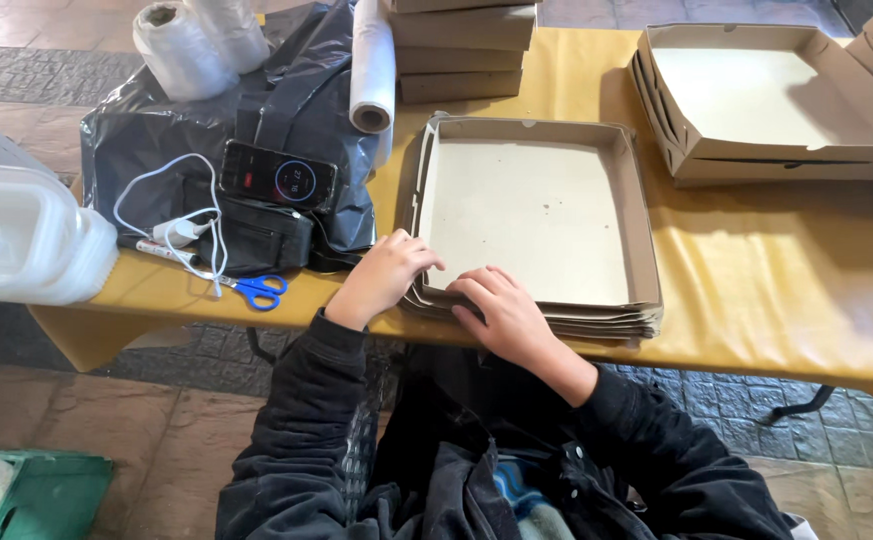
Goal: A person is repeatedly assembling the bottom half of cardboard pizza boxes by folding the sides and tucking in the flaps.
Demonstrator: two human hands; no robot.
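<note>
A stack of flat cardboard box trays [546,215] lies on the yellow table [756,280] right in front of me, the top one open and bare inside. My left hand [384,277] rests on the stack's near left corner, fingers curled over the rim. My right hand [501,305] lies on the near edge of the same stack, fingertips touching the top tray's front wall. Neither hand has lifted anything.
Another nested set of open cardboard boxes [766,100] sits at the far right, and closed boxes [461,50] are piled at the back. To the left are a black bag [156,150] with a phone [278,175], plastic rolls [371,70], blue scissors [259,291], a white cable and a white tub [16,240].
</note>
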